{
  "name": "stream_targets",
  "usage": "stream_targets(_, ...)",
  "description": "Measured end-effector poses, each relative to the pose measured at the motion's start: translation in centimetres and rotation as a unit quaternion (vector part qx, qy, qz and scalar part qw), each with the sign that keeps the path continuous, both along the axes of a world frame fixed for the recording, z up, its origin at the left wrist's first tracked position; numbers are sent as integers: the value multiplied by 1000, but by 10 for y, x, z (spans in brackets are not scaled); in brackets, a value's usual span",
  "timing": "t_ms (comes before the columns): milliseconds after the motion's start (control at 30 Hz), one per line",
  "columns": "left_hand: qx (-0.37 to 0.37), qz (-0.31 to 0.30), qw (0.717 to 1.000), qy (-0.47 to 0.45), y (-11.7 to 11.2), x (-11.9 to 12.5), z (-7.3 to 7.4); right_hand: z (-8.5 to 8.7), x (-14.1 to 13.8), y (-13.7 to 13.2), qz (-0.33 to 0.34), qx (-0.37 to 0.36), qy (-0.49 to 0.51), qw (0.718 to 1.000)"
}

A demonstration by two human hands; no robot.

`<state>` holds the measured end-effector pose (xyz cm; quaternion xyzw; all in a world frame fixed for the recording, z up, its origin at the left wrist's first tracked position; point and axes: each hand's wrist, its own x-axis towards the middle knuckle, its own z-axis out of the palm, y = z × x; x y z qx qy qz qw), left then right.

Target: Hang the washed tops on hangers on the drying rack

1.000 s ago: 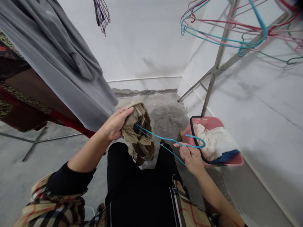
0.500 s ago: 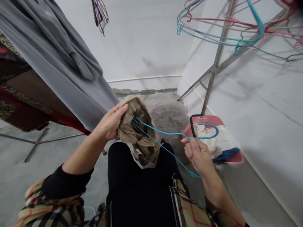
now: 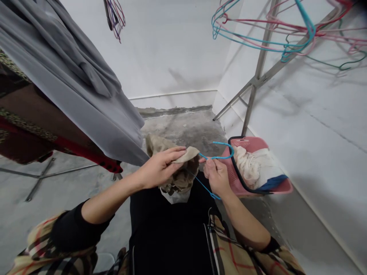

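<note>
Above the person's lap, left hand [image 3: 160,169] pinches an edge of the khaki garment [image 3: 180,180] between closed fingers; right hand [image 3: 216,177] grips the blue wire hanger [image 3: 220,143] just below its hook, one wire arm running into the cloth (pink laundry basket [image 3: 252,142] just beside, on the floor at right)

One camera rides on the person's head, facing forward and steeply down. It looks from close above at the left hand [image 3: 160,170] and right hand [image 3: 216,177], which sit mid-frame. The person's own lap fills the near edge. The far floor [image 3: 186,126] runs to a wall corner. A grey garment [image 3: 86,88] hangs left and a pink basket [image 3: 249,142] sits right. The wide lens bends the edges.
</note>
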<state>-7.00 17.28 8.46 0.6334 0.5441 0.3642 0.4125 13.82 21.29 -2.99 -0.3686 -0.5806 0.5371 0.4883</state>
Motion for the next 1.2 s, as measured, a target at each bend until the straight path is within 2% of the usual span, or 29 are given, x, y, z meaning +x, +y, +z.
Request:
stream_targets(100,94,-1,976,196,-1,-10,2,4,2,12,-4,25,31,999)
stream_targets(200,194,2,917,350,3,-23,11,16,7,26,-9,70,14,997)
stream_targets(333,315,13,817,483,13,-31,19,36,7,41,-3,156,11,988)
stream_targets(433,361,5,776,516,17,-32,15,45,6,48,-37,212,-18,976)
stream_targets(533,378,38,769,513,15,-35,9,36,10,45,-166,307,-81,934)
stream_targets(600,390,73,765,507,12,-38,9,17,12,35,-264,349,-101,893)
stream_targets(667,407,93,754,507,9,-41,11,-9,10,22,-293,342,-104,887)
stream_targets(767,429,106,734,515,6,-42,14,-52,-3,7,-236,272,-141,922)
stream_targets(833,438,106,730,514,5,-41,14,-75,-14,6,-201,181,-167,948)
stream_targets(900,444,96,733,507,5,-39,14,-89,-23,13,-133,54,-133,981)
stream_targets(967,447,89,740,495,3,-40,13,-93,-26,23,-47,-82,-31,995)
stream_targets(1000,445,88,747,486,2,-42,13,-92,-25,28,-21,-142,32,989)
stream_targets(1067,431,86,770,462,0,-50,11,-85,-18,36,-11,-235,153,960)
stream_targets(1133,409,83,794,441,-2,-61,7,-74,-5,41,-3,-287,246,926)
stream_targets(1200,389,84,811,428,-4,-73,2,-63,9,46,30,-317,296,900)
